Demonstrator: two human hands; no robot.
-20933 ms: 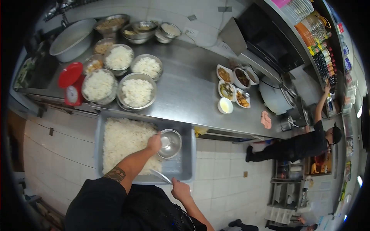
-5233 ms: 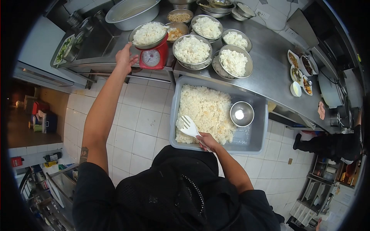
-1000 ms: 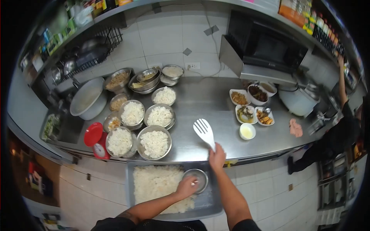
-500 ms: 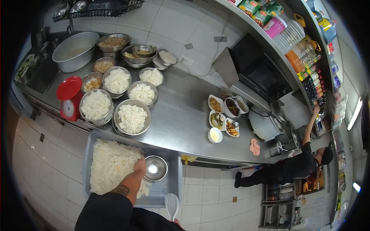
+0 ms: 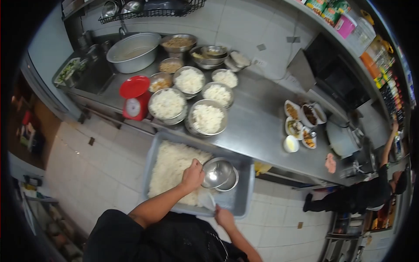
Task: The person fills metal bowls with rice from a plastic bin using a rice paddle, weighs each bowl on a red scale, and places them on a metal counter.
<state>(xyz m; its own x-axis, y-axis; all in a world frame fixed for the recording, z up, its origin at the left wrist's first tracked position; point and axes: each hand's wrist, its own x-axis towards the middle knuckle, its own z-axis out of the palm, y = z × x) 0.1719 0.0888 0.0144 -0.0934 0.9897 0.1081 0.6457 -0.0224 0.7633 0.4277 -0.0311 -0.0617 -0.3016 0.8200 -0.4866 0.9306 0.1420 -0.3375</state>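
My left hand (image 5: 193, 175) is closed on the rim of a shiny metal bowl (image 5: 214, 173), which is tilted above the grey plastic tub (image 5: 250, 187). A second metal bowl (image 5: 233, 184) shows partly from behind it, inside the tub. My right hand (image 5: 224, 217) grips the handle of a pale rice paddle (image 5: 207, 201), its blade low over the near side of the tub. Loose white rice (image 5: 172, 163) fills the tub's left part, beside my left hand.
Several rice-filled metal bowls (image 5: 207, 118) stand on the steel counter (image 5: 257, 126), near a red scale (image 5: 135, 98). Small white dishes (image 5: 291, 143) of food sit farther right, by a pink cloth (image 5: 330, 163). Another person (image 5: 362, 192) in dark clothes reaches toward the shelf.
The view has swung left. My left hand has raised and tilted the bowl, exposing another bowl. My right hand has brought the rice paddle up to the tub's near edge.
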